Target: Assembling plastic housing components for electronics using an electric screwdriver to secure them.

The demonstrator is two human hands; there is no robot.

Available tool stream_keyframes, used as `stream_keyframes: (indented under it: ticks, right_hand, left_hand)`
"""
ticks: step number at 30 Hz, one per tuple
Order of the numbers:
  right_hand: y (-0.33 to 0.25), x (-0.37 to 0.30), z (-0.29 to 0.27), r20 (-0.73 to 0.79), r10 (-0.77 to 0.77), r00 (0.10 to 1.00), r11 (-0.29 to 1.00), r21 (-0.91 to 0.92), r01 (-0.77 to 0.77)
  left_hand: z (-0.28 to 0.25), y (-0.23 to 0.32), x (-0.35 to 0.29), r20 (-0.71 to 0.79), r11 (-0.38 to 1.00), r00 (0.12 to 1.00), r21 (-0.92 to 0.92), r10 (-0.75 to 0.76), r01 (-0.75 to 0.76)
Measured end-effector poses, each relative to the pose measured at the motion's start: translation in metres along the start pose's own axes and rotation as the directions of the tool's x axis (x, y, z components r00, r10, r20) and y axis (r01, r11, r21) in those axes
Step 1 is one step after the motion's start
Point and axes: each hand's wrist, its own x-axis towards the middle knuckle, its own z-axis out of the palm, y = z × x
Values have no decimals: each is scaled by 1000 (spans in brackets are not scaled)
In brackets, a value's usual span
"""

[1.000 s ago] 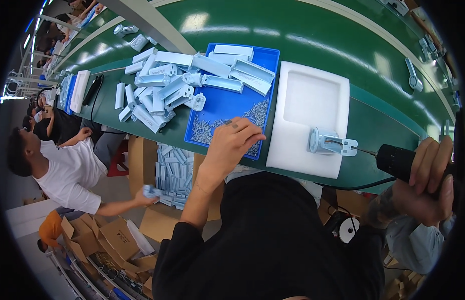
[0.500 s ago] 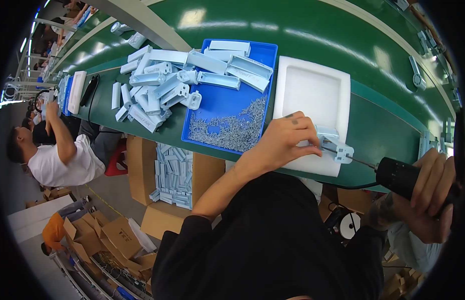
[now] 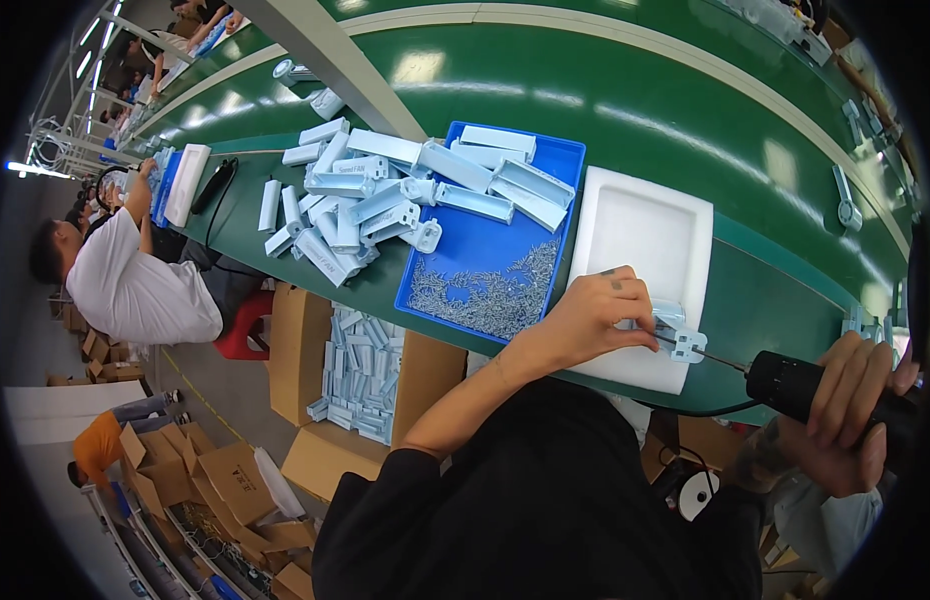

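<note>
My left hand (image 3: 607,318) is closed, thumb and forefinger pinched beside a light-blue plastic part (image 3: 687,346) at the near side of a white foam tray (image 3: 697,215). What the fingertips pinch is too small to make out. A black electric screwdriver (image 3: 785,380) is gripped in my right hand (image 3: 853,405), fingers wrapped round its body. Its thin bit runs leftward through the part's end plate toward my left fingertips. Left of the foam, a blue tray (image 3: 435,238) holds many small screws (image 3: 490,295), with light-blue housings (image 3: 455,165) lying across its far side.
A heap of light-blue housings (image 3: 335,215) lies on the green bench left of the tray. Below stands an open cardboard box (image 3: 305,350) with more housings. A metal post (image 3: 330,60) rises behind. A co-worker (image 3: 145,275) sits at the left; a black cable hangs near my right arm.
The whole view has shifted, so the bench things appear lower and mostly further right. My hands keep the same hold, the bit still through the part's end plate.
</note>
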Motion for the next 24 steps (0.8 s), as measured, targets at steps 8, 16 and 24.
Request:
stream_keyframes:
  ticks: [8, 16, 24]
  right_hand:
    - [-5, 6, 10, 62, 124, 990, 992, -30, -122]
    - [10, 13, 13, 134, 42, 990, 992, 114, -58]
    - [9, 10, 17, 90, -3, 996, 996, 87, -5]
  left_hand:
    - [5, 0, -1, -7, 998, 1000, -65, 3, -3]
    - [2, -4, -1, 45, 981, 998, -189, -45, 53]
    - [9, -9, -2, 61, 977, 995, -198, -72, 83]
